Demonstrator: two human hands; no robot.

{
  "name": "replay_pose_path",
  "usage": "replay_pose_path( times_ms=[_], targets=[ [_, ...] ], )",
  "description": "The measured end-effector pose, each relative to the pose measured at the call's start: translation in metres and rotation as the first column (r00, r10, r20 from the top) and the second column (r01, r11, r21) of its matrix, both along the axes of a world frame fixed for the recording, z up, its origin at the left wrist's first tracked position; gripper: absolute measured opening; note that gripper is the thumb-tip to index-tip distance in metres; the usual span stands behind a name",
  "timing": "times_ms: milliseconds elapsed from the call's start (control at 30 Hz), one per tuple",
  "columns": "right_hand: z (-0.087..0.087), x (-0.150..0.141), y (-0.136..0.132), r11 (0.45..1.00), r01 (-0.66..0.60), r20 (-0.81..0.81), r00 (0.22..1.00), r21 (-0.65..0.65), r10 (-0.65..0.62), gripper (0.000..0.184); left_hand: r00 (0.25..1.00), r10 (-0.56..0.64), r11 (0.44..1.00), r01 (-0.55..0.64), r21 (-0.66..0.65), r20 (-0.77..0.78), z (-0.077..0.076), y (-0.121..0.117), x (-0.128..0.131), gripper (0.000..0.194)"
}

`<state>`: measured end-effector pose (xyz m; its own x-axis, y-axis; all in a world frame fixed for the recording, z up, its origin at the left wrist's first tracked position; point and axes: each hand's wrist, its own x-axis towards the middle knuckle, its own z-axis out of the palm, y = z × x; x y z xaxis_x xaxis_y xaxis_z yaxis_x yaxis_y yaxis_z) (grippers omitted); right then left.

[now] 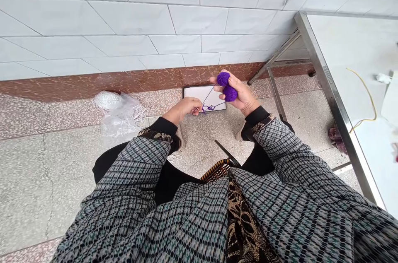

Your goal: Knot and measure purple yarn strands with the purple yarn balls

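My right hand (241, 95) is closed around two small purple yarn balls (227, 87), one above the other. A purple strand (214, 97) runs from them down to my left hand (183, 109), whose fingers pinch a small purple knot or loop of yarn (208, 108). Both hands are held out over the floor in front of my knees, above a white rectangular board (194, 93) lying by the wall.
A white yarn ball (107, 99) sits in a clear plastic bag (122, 118) on the floor to the left. A metal-framed table (329, 89) stands at the right with a yellow strand (368, 97) on it. Tiled wall ahead.
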<state>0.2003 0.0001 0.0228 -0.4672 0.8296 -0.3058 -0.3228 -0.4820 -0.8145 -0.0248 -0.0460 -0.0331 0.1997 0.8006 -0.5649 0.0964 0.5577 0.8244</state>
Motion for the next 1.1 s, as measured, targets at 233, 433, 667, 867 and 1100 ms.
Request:
replay_pose_path(
  times_ms=[233,433,667,867,1100],
  targets=[
    [-0.026,-0.008,-0.003,0.96,-0.272,0.019,0.962,0.067,0.272,0.06,0.93,0.307,0.918,-0.233,0.322,-0.202,-0.005,0.004,0.006,0.024],
    [-0.051,-0.014,-0.002,0.937,-0.316,0.041,0.949,0.152,0.313,0.058,0.947,0.142,0.961,-0.202,0.19,0.288,0.014,-0.003,0.016,0.044],
    [-0.057,-0.016,-0.005,0.908,-0.299,0.195,0.948,0.292,0.25,0.04,0.891,0.396,0.888,-0.433,0.156,0.222,0.02,-0.007,0.02,0.041],
    [-0.064,-0.02,-0.002,0.861,-0.296,0.36,0.922,0.415,0.143,0.028,0.809,0.346,0.907,-0.418,0.051,0.475,0.022,-0.009,0.025,0.04],
    [-0.078,-0.024,-0.001,0.84,-0.277,0.457,0.889,0.467,0.039,0.028,0.788,0.351,0.905,-0.424,0.034,0.507,0.016,-0.011,0.037,0.048]
  ],
)
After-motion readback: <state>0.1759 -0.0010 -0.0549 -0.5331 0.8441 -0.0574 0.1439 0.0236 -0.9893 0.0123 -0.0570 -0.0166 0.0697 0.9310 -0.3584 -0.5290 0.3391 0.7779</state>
